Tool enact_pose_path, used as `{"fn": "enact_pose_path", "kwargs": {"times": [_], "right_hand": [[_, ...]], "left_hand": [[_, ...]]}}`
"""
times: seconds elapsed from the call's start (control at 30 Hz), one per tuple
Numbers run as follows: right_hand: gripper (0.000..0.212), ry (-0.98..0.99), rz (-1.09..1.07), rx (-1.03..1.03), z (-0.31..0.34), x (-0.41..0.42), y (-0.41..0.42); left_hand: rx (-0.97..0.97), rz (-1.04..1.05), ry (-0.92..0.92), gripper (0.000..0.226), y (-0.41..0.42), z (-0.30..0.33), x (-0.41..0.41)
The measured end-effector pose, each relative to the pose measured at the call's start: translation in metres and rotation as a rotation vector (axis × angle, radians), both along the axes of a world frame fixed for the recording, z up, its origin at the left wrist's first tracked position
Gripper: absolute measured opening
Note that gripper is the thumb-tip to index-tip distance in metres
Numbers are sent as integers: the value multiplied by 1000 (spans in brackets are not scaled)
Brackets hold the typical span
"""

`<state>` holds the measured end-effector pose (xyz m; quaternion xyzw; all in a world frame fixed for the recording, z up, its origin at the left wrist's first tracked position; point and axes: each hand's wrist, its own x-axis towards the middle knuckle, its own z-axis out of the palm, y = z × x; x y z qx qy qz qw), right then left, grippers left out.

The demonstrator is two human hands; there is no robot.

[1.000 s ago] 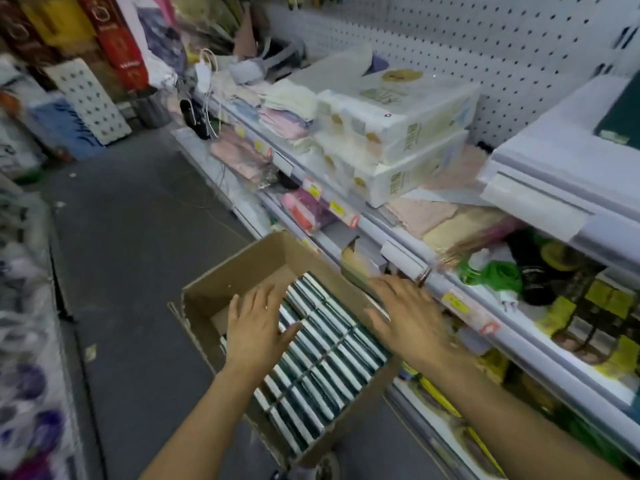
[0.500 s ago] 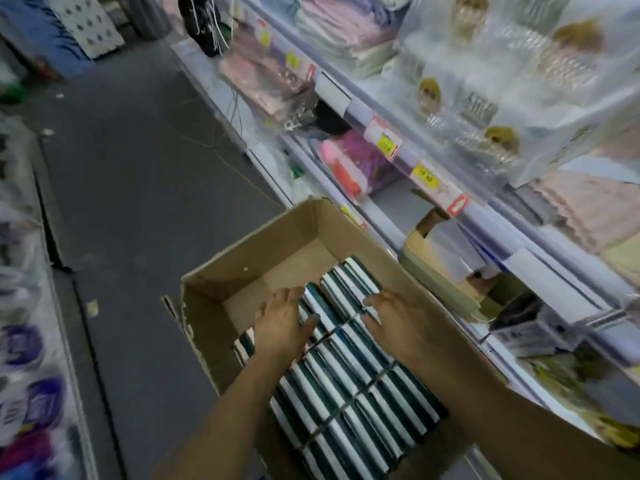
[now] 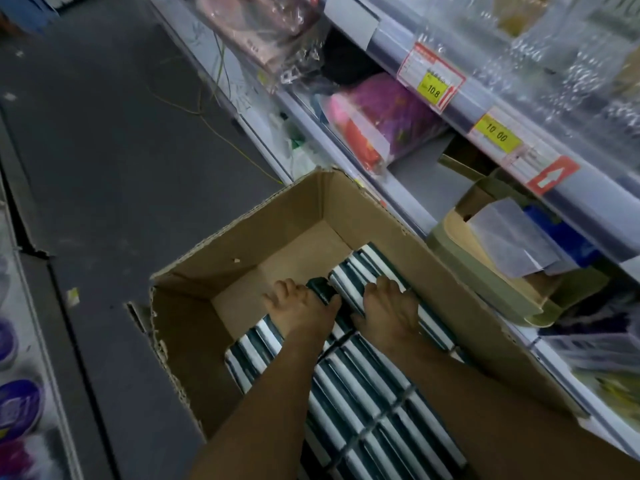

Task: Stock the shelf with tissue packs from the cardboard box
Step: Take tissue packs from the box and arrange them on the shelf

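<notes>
An open cardboard box stands on the floor beside the shelf. It holds rows of dark green and white tissue packs standing on edge. Both my hands are inside the box at the far end of the rows. My left hand curls its fingers over the packs, with one dark pack end tilted up between thumb and fingers. Just right of it, my right hand bends its fingers over the top edges of neighbouring packs. The far part of the box floor is bare cardboard.
The grey shelf unit runs along the right with yellow price tags, wrapped pink goods and a tan box on the lower level. Dark floor spreads to the left, bordered by another display.
The view has dropped closer to the box. Both hands have sunk onto the far packs and their fingers have curled over them; one pack end now tilts up by my left hand.
</notes>
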<state>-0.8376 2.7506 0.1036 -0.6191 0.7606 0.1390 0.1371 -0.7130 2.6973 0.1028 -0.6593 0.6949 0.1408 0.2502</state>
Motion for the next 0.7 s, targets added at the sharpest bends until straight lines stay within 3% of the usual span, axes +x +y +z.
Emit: {"fn": "enact_pose_path", "kwargs": {"times": [0.1,0.17,0.3,0.4,0.5,0.6,0.7], "right_hand": [[38,6,-41,9,-5,3,-1],[31,-49,-84,-21,-3,1,-1],[40,-200,-163,-176,16,-7,13],[42,-361,-263,-333,39,-14,38],[51,-648,-373,-461,71,-20,73],[34,-958,-465,-574,120,-28,113],[45,-1133,-583,-663,174,-36,154]], "left_hand": [[12,49,-39,98,3,-6,1],[-2,93,23,90,4,-8,2],[-81,232,313,51,12,0,6],[-229,409,722,23,31,24,8],[-251,657,1105,30,55,74,6],[-275,692,1360,30,85,125,5],[-152,686,1530,62,122,172,3]]}}
